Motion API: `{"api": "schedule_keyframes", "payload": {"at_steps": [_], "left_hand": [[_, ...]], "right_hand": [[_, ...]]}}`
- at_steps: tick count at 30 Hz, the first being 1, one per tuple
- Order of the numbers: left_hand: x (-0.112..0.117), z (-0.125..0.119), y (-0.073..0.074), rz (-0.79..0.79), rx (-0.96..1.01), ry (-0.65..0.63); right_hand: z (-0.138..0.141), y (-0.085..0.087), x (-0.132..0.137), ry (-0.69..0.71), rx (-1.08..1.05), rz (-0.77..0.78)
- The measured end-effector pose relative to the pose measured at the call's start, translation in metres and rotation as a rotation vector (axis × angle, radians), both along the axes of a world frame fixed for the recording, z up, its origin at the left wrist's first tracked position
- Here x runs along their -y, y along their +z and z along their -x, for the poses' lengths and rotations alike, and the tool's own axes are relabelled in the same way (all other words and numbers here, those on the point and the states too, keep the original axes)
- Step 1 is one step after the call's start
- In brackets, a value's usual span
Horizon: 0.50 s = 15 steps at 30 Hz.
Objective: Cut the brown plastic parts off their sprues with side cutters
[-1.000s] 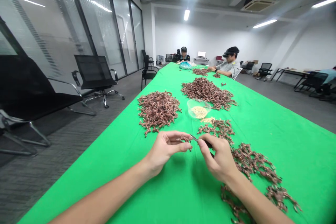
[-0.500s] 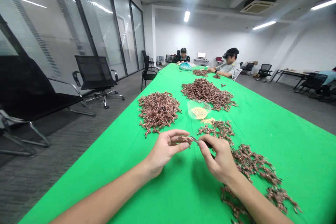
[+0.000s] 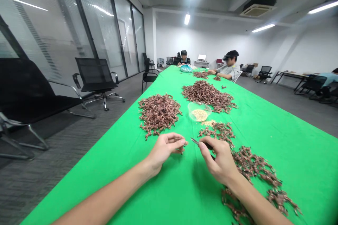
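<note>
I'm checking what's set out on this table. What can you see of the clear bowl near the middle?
The clear plastic bowl is round, transparent and open-topped, standing upright on the green tablecloth. A small mound of pale granular bits lies inside it. It sits at the near edge of a large heap of copper-coloured pieces, which it appears to adjoin.

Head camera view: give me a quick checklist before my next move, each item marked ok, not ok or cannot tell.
1. Right hand grips the small metal-tipped tool between thumb and fingers: ok.
2. Left hand has its fingertips on the small copper-coloured piece: ok.
3. Tool tip touching the piece: not ok, a gap shows.
4. Tool tip open or shut: cannot tell.
5. Clear bowl of pale granules upright, apart from both hands: ok.
</note>
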<state>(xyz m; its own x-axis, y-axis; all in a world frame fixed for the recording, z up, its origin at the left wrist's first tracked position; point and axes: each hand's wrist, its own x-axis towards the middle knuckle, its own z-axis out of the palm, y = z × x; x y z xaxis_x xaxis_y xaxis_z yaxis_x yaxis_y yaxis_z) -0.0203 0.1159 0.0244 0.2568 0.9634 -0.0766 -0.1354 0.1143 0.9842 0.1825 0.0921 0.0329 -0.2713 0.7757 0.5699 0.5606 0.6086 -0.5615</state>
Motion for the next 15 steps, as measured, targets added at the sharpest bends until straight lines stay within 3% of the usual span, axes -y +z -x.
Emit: {"api": "schedule_keyframes", "payload": {"at_steps": [7, 15], "left_hand": [[-0.0005, 0.0001, -0.0034, -0.170, -0.071, 0.022], [0.0006, -0.0004, 0.0009, -0.276, 0.016, -0.031]], "right_hand": [[0.0002, 0.0009, -0.0005, -0.009, -0.008, 0.064], [-0.0015, -0.0057, -0.0059, 0.096, -0.137, 0.374]]}}
